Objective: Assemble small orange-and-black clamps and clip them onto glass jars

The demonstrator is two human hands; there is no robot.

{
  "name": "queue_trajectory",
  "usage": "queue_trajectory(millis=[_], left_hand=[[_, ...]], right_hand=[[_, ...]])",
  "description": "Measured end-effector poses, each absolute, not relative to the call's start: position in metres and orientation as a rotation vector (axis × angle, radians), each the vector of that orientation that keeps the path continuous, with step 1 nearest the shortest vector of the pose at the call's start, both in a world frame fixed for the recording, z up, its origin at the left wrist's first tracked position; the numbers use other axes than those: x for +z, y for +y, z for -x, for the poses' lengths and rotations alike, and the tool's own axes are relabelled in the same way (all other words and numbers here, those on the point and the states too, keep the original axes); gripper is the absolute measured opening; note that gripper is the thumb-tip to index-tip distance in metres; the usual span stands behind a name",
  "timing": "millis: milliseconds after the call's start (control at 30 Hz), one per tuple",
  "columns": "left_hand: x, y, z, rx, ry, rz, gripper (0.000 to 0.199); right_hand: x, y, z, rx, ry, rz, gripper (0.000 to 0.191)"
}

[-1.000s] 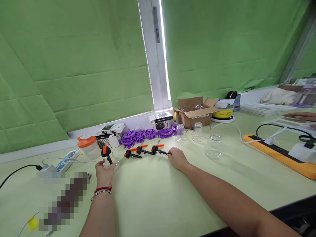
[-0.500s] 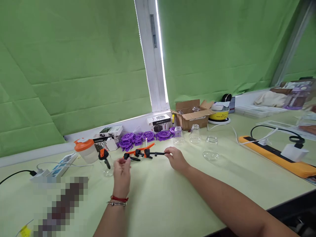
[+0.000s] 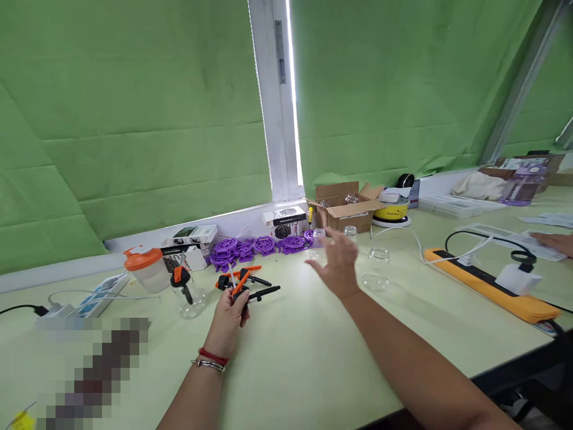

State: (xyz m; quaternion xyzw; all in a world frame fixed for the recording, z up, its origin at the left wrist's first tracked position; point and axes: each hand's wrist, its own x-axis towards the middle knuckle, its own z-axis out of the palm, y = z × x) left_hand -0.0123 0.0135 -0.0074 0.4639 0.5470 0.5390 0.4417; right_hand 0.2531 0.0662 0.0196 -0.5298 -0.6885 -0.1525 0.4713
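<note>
My left hand (image 3: 230,313) is closed around a black spray head (image 3: 262,294) with an orange lever; its thin black stem points right. Just behind it, more black-and-orange spray heads (image 3: 257,278) lie on the table. My right hand (image 3: 338,263) is in the air, fingers apart and nothing in it. It partly covers one clear glass bottle (image 3: 317,237). Close by are two others, a glass bottle (image 3: 350,230) behind the hand and a glass bottle (image 3: 376,272) to its right. Left of my left hand stands a glass bottle (image 3: 191,304) with a spray head on top.
Purple plastic parts (image 3: 244,248) and small boxes (image 3: 284,224) line the wall, beside an open cardboard box (image 3: 344,218). An orange-lidded shaker cup (image 3: 145,269) and a white power strip (image 3: 102,295) stand left. An orange power strip (image 3: 492,286) and another person's hand (image 3: 555,242) are right.
The spray head has passed from my right hand to my left. My right hand has let go, opened and moved right toward the glass bottles.
</note>
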Motion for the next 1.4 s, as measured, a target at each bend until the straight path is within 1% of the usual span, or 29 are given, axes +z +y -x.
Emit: queue_trajectory(millis=[67, 133, 200, 267, 333, 433, 600, 733, 800, 900, 1000, 1133, 1400], left_hand=[[-0.009, 0.016, 0.014, 1.368, 1.366, -1.130, 0.042], [-0.010, 0.017, 0.015, 1.385, 1.368, -1.122, 0.044], [-0.010, 0.017, 0.014, 1.384, 1.366, -1.132, 0.043], [-0.010, 0.016, 0.014, 1.386, 1.364, -1.143, 0.041], [-0.008, 0.015, 0.013, 1.389, 1.365, -1.146, 0.040], [-0.006, 0.013, 0.014, 1.388, 1.371, -1.137, 0.039], [-0.006, 0.013, 0.017, 1.412, 1.363, -1.104, 0.042], [-0.008, 0.015, 0.018, 1.439, 1.331, -1.083, 0.048], [-0.008, 0.014, 0.017, 1.441, 1.318, -1.081, 0.049], [-0.008, 0.013, 0.018, 1.442, 1.295, -1.094, 0.046], [-0.007, 0.013, 0.019, 1.436, 1.282, -1.114, 0.044], [-0.007, 0.013, 0.019, 1.414, 1.270, -1.124, 0.044], [-0.012, 0.009, 0.009, 1.284, 1.187, -1.224, 0.042]], right_hand=[[0.034, 0.062, -0.277, -0.455, -1.428, 1.522, 0.077], [0.039, 0.059, -0.301, -0.402, -1.236, 1.677, 0.098], [0.030, 0.059, -0.323, -0.211, -1.117, 1.799, 0.113], [0.013, 0.065, -0.340, 0.044, -1.052, 1.895, 0.121], [-0.007, 0.073, -0.350, 0.281, -0.996, 1.926, 0.119], [-0.028, 0.083, -0.354, 0.406, -0.997, 1.914, 0.114], [-0.033, 0.086, -0.336, 0.380, -1.188, 2.066, 0.088], [-0.027, 0.080, -0.317, 0.397, -1.309, 2.089, 0.082], [-0.025, 0.077, -0.306, 0.370, -1.442, 2.010, 0.076], [-0.024, 0.071, -0.285, 0.271, -1.698, 1.739, 0.067], [-0.025, 0.065, -0.267, 0.185, -1.907, 1.520, 0.067], [-0.026, 0.058, -0.251, 0.064, -2.061, 1.407, 0.068], [-0.025, 0.043, -0.231, 0.121, -2.220, 1.141, 0.070]])
